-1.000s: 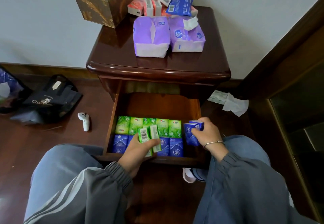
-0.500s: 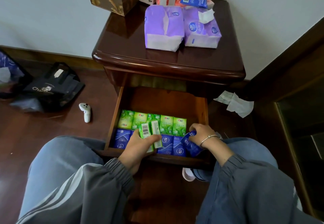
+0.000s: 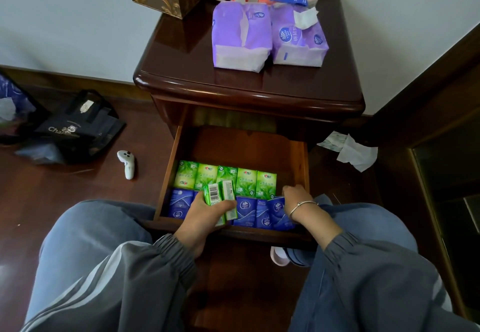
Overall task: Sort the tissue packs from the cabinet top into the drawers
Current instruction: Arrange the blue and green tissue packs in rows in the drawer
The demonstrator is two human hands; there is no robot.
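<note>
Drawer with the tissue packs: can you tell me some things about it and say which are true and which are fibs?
1. The drawer is open. True.
2. The left hand holds green packs. True.
3. The purple packs are inside the drawer. False: they sit on the cabinet top.
4. In the drawer, the green row lies nearest the person. False: the blue row is nearest, and the green row is behind it.
5. The right hand grips a tilted blue pack at the right end of the blue row. True.
</note>
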